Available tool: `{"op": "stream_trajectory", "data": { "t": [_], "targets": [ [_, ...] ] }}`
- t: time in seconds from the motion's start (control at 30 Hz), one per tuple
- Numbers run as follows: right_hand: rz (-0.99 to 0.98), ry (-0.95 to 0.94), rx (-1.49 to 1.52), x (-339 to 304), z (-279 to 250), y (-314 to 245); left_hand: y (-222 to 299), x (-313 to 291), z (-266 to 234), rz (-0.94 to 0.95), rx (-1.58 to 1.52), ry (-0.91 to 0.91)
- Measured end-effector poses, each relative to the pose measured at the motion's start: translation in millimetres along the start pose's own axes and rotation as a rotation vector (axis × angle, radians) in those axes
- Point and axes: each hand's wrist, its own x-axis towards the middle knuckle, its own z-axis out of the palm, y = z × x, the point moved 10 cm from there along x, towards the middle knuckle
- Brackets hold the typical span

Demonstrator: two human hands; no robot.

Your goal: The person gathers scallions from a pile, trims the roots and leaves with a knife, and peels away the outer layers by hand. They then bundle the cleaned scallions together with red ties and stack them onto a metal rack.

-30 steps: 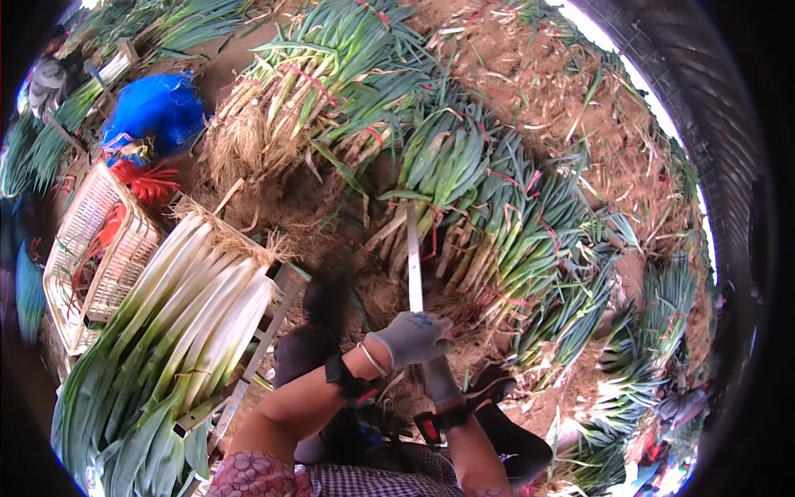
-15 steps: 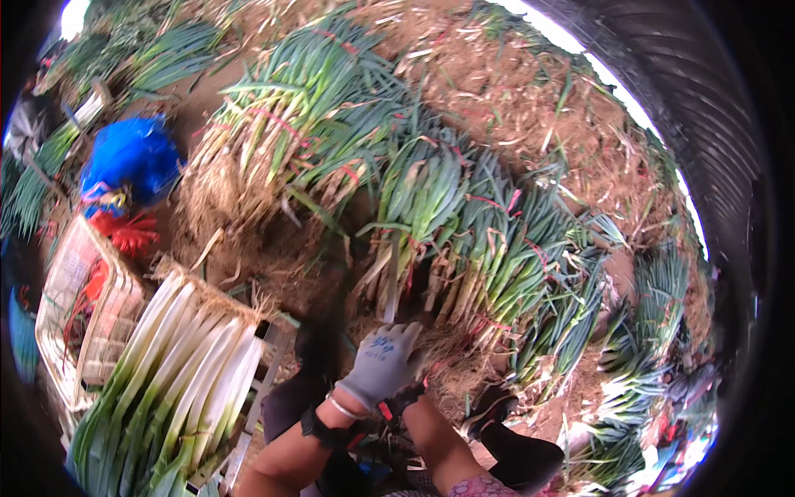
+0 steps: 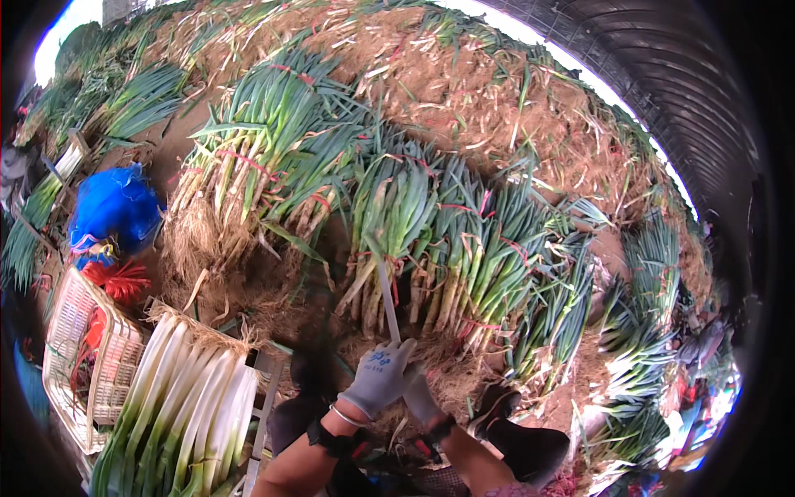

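My left hand (image 3: pixel 379 378), in a grey-white glove with blue print, is closed around the lower end of a long green onion (image 3: pixel 387 302). Its pale stalk points away from me, up toward the standing bunches. Close against it on the right is my right hand (image 3: pixel 421 399), also gloved; its fingers are hidden behind the left hand. Just beyond the held stalk stand bundles of unpeeled green onions (image 3: pixel 468 273), with brown roots and red ties. To my left, a row of clean white-stalked green onions (image 3: pixel 186 377) lies side by side, root ends away from me.
A pale plastic basket (image 3: pixel 116 381) holding red strips stands at the left. Behind it are a bunch of red ties (image 3: pixel 116 280) and a blue mesh bundle (image 3: pixel 116 207). My dark shoe (image 3: pixel 497 410) rests right of my hands. Soil strewn with scraps (image 3: pixel 464 91) spreads at the back.
My right hand, mostly hidden behind the left before, now shows beside it. The held stalk leans a little left, and more of its length is visible. The whole view has shifted slightly.
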Motion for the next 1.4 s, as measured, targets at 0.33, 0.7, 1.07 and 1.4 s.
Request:
{"op": "stream_trajectory", "data": {
  "t": [0.33, 0.7, 1.07, 1.4],
  "targets": [
    [0.398, -0.152, 0.526, -6, -9, -26, 44, 7, 10, 0.171, -0.07, 0.104],
    [0.414, -0.097, 0.709, 35, 48, 35, 36, 5, -35, 0.078, -0.142, 0.288],
    [0.403, -0.016, 0.655, 53, 46, 35, 43, 3, -42, 0.113, -0.172, 0.335],
    [0.242, 0.266, 0.474, -64, -68, -1, 39, 2, -43, 0.131, -0.181, 0.371]
  ]
}}
